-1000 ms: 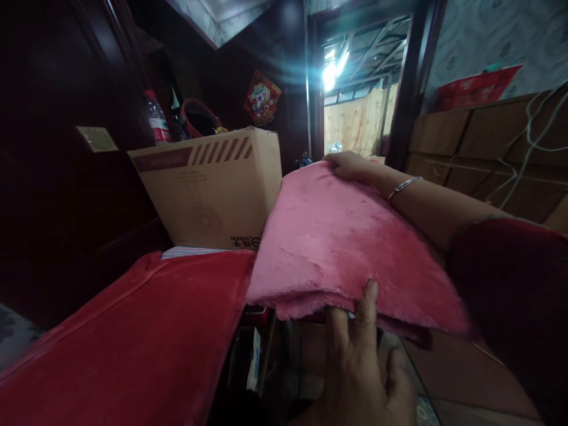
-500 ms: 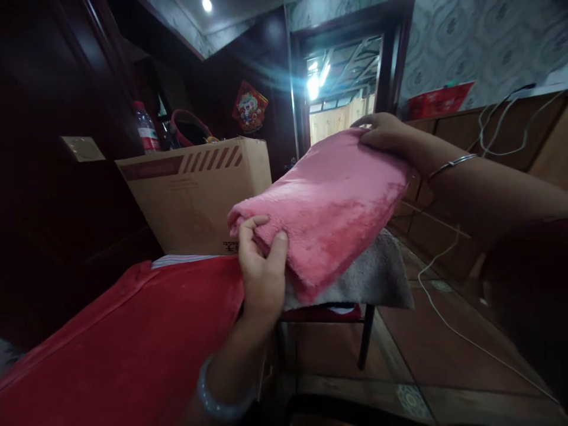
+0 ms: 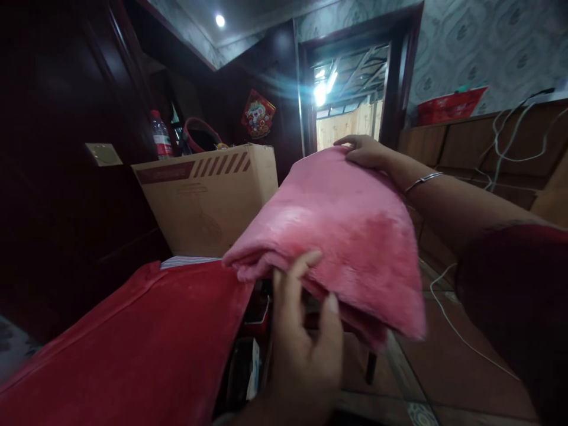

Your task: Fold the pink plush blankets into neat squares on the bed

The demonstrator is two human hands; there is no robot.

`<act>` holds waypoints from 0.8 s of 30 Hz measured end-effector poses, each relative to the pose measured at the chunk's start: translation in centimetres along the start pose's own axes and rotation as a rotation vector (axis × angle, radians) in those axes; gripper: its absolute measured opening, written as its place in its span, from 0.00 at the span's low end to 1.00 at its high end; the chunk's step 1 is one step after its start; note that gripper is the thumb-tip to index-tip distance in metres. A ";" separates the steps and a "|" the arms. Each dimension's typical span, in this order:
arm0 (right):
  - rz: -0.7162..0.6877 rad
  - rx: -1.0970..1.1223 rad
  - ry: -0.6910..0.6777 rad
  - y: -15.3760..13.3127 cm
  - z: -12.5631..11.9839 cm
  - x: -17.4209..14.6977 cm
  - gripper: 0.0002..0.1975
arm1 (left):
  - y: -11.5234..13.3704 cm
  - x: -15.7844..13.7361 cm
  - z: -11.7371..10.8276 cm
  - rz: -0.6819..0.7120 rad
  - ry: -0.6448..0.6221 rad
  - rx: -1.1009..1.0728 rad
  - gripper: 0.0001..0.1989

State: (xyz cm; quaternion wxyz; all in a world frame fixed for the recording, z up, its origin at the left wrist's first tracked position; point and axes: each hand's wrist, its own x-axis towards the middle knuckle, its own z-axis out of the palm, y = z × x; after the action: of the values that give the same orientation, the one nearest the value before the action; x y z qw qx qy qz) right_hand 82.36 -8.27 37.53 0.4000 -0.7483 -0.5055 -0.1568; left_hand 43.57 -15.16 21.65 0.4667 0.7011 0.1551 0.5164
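Pink plush cloth [image 3: 341, 219], folded, raised between both hands, just right of red cloth [image 3: 133, 343]. Right hand [image 3: 366, 154] grasps its far edge. Left hand [image 3: 306, 340] touches near fold, finger and thumb apart; can't tell whether it pinches. Cardboard box [image 3: 199, 207] stands beyond red cloth, bottle [image 3: 162, 139] showing above box's top edge.

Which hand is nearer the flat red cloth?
Left. The left hand is right of the flat red cloth; the right hand is farther right and higher.
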 end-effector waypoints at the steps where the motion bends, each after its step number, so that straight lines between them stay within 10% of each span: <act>1: -0.037 -0.018 -0.005 0.0 0.6 0.6 0.34 | -0.4 -1.1 0.6 -0.015 -0.037 0.013 0.24; 11: -0.056 -0.177 -0.315 0.5 5.2 -1.9 0.19 | -5.5 -4.5 5.3 -0.223 -0.194 -0.002 0.37; 15: 0.067 -0.088 -0.143 1.1 2.2 -6.7 0.11 | -5.1 -3.7 5.3 -0.227 -0.210 -0.047 0.36; 18: 0.182 -0.195 -0.121 1.5 -1.3 -11.4 0.24 | -5.2 -3.4 5.4 -0.223 -0.223 -0.065 0.37; 24: 0.638 0.178 -0.533 1.8 -3.6 -20.7 0.33 | -5.5 -3.4 5.6 -0.195 -0.259 -0.100 0.38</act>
State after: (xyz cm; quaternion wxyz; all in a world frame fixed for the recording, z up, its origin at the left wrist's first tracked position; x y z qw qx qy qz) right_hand 75.46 -24.37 25.80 0.3469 -0.8439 -0.3461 0.2182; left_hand 48.43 -17.49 15.05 0.5650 0.7192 0.1348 0.3811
